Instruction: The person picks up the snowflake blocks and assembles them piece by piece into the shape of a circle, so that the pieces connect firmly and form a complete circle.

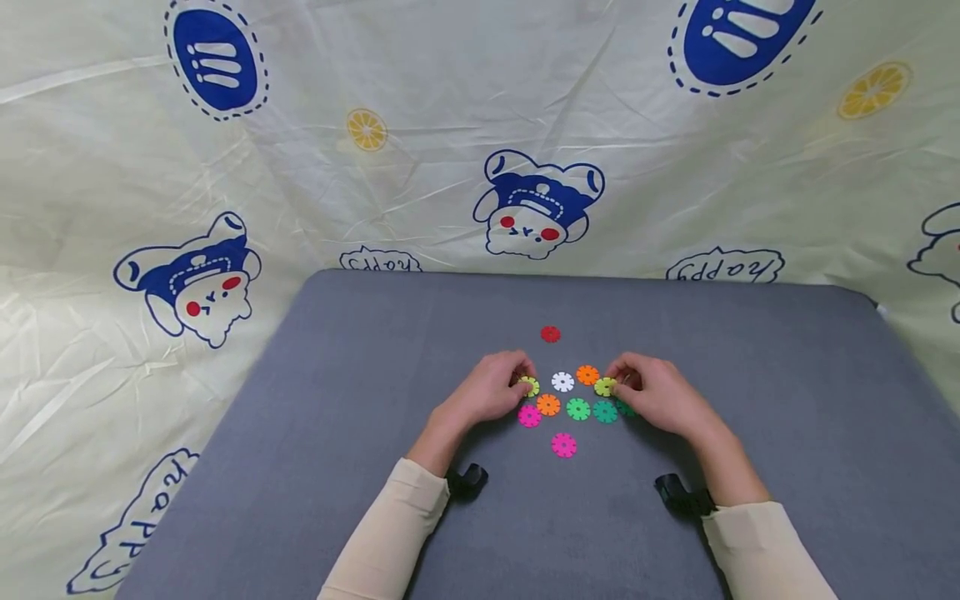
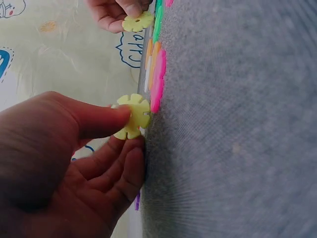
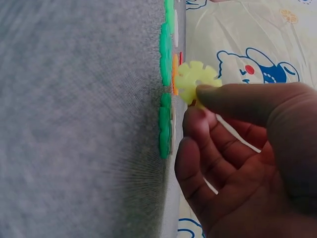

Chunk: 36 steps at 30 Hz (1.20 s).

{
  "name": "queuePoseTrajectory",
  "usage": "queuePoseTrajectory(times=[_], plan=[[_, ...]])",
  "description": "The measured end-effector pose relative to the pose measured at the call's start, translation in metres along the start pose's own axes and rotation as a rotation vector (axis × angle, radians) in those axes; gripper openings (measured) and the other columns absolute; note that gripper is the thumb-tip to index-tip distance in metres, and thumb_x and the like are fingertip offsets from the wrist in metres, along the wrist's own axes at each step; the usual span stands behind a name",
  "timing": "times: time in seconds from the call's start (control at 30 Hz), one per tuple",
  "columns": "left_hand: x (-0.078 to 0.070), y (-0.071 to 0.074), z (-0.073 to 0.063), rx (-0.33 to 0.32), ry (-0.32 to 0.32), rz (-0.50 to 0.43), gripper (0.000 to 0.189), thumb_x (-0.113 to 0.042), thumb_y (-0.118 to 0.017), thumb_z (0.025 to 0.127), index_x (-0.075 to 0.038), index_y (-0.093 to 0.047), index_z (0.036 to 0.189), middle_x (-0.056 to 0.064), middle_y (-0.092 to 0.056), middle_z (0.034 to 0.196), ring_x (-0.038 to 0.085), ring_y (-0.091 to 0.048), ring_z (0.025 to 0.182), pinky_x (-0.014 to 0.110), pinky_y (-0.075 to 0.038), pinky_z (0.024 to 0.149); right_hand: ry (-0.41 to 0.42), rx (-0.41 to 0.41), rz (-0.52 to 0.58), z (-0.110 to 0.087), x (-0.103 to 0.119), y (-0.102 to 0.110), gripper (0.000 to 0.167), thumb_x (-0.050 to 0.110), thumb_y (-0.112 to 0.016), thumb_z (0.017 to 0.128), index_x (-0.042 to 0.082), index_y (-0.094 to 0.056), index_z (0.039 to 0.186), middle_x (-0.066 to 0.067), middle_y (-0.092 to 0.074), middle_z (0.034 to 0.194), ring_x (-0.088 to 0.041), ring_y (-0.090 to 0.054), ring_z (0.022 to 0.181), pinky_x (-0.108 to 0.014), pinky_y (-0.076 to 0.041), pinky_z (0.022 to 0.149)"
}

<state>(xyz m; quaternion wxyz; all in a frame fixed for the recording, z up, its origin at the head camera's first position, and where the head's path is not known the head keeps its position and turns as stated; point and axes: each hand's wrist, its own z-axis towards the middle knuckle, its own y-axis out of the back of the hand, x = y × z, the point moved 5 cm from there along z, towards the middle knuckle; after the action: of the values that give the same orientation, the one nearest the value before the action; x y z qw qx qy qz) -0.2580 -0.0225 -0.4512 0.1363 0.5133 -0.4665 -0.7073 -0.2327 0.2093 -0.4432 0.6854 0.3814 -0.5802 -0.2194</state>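
My left hand (image 1: pixel 498 385) pinches a yellow notched plastic disc (image 2: pixel 132 117) between thumb and fingers, just above the table. A second yellow notched disc (image 3: pixel 197 82) is pinched by my right hand (image 1: pixel 654 390), thumb on its face. Between the hands lie a white disc (image 1: pixel 562 382), two orange discs (image 1: pixel 587 375), a light green disc (image 1: pixel 578 409) and a teal disc (image 1: pixel 605 412). One more green disc (image 3: pixel 165 126) sits under the right hand, partly hidden from the head view. A pink disc (image 1: pixel 529 416) is beside the left fingers.
Beyond the hands lies a red disc (image 1: pixel 551 334); nearer the body is another pink disc (image 1: pixel 564 445). A purple edge (image 2: pixel 137 201) shows past the left fingers. The grey table (image 1: pixel 360 375) ends at a printed white cloth (image 1: pixel 435 192).
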Motion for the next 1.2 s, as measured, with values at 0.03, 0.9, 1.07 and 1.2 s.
queuePoseTrajectory(times=[0.03, 0.9, 1.07, 1.2], plan=[[0.000, 0.000, 0.000, -0.001, 0.000, -0.017, 0.005, -0.015, -0.065, 0.092, -0.017, -0.064, 0.097, -0.006, -0.057, 0.087, 0.010, -0.052, 0.079, 0.024, -0.046, 0.071, -0.003, 0.003, 0.007, 0.000, 0.000, 0.000, 0.010, 0.008, -0.066, 0.089, 0.009, -0.065, 0.099, -0.003, -0.059, 0.083, -0.021, -0.052, 0.076, -0.035, -0.045, 0.065], [-0.003, 0.004, -0.002, 0.028, 0.048, -0.650, 0.018, -0.011, -0.067, 0.091, -0.006, -0.072, 0.107, 0.006, -0.066, 0.090, 0.022, -0.065, 0.069, 0.038, -0.056, 0.068, 0.067, -0.034, 0.183, 0.000, 0.021, -0.003, 0.011, 0.015, -0.068, 0.090, 0.013, -0.065, 0.101, -0.001, -0.062, 0.087, -0.021, -0.056, 0.078, -0.035, -0.050, 0.067], [-0.006, 0.003, -0.001, 0.022, 0.021, -0.665, 0.019, -0.012, -0.067, 0.091, -0.006, -0.072, 0.108, 0.005, -0.068, 0.089, 0.022, -0.063, 0.068, 0.043, -0.055, 0.071, 0.080, -0.029, 0.238, 0.000, 0.028, -0.004, 0.011, 0.014, -0.068, 0.091, 0.013, -0.065, 0.102, -0.002, -0.062, 0.088, -0.021, -0.057, 0.078, -0.033, -0.051, 0.067], [-0.009, 0.002, -0.001, 0.023, 0.025, -0.677, 0.018, -0.011, -0.068, 0.090, -0.006, -0.072, 0.107, 0.005, -0.068, 0.088, 0.023, -0.063, 0.068, 0.045, -0.055, 0.072, 0.076, -0.027, 0.266, 0.000, 0.031, -0.005, 0.012, 0.014, -0.068, 0.091, 0.013, -0.065, 0.102, -0.003, -0.063, 0.089, -0.021, -0.059, 0.078, -0.032, -0.051, 0.067]])
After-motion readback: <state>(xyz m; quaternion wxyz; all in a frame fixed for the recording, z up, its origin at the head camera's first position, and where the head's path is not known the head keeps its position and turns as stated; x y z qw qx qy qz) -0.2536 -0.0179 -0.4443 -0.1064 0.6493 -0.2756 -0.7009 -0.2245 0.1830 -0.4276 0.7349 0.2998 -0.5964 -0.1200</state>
